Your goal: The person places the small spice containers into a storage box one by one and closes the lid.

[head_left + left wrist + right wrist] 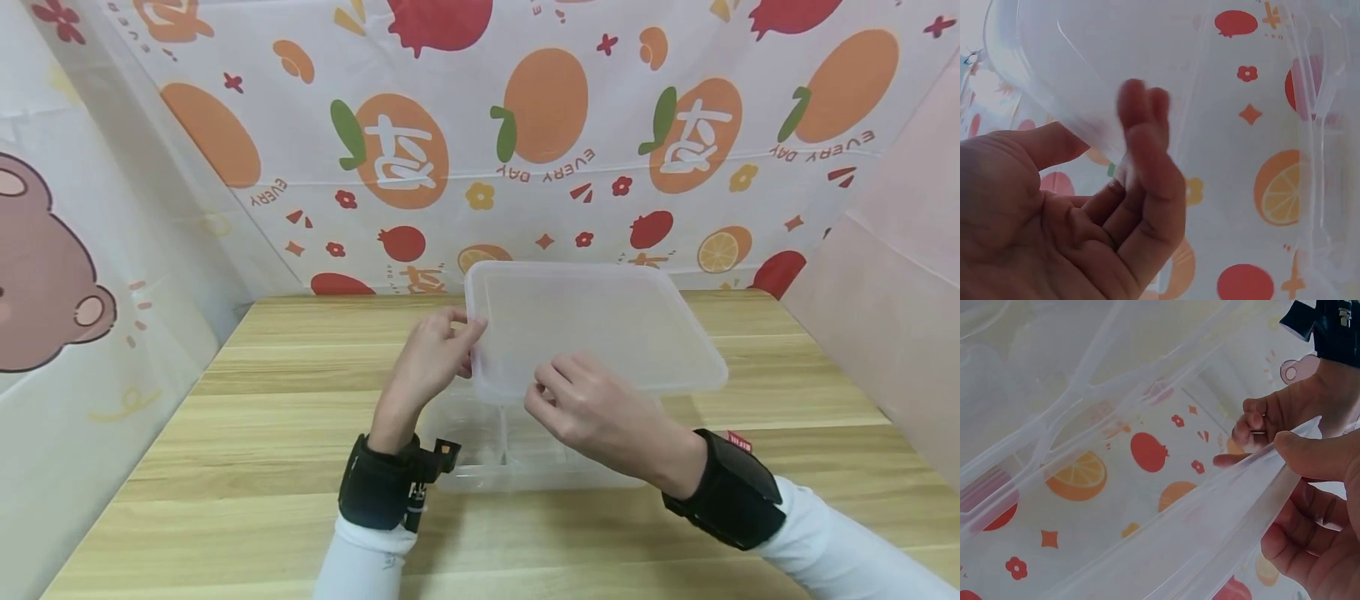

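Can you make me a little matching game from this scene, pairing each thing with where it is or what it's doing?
Things:
1. lid
2. container
3. left hand
4. right hand

Places or states:
A. rests on the wooden table, under the hands
B. pinches the lid's near edge
C. held tilted in the air
D. grips the lid's left corner

Pairs: 1-C, 2-A, 3-D, 4-B

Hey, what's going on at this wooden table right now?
A person is holding a clear plastic lid with both hands, tilted up above a clear divided container that sits on the wooden table. The left hand pinches the lid's left edge, and the right hand grips its near edge. The lid is off the container, near side raised. Fruit-print sheeting hangs behind.
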Motion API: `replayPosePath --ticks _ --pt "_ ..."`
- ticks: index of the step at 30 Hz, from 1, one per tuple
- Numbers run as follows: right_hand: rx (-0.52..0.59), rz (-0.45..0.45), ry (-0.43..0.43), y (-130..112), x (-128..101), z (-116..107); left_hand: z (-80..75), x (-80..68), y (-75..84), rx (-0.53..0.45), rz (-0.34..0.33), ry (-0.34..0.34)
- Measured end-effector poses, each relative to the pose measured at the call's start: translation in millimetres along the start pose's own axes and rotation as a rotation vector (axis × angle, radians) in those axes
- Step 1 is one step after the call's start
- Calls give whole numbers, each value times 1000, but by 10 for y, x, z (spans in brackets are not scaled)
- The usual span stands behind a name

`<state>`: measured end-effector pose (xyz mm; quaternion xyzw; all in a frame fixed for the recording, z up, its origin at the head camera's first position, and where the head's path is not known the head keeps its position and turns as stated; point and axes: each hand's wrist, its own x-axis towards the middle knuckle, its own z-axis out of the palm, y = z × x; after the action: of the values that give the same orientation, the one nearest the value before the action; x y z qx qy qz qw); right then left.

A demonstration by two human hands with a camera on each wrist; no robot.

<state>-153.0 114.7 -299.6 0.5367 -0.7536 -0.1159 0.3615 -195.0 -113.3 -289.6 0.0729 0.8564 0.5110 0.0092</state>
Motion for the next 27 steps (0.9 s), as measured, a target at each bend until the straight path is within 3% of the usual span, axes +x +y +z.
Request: replayPosePath --ticks 12,27 --pt "-2 -6 -10 -60 36 54 -67 41 -67 -174 34 -99" --pt "-3 -11 -13 -71 41 101 -63 0 -36 -177 36 -112"
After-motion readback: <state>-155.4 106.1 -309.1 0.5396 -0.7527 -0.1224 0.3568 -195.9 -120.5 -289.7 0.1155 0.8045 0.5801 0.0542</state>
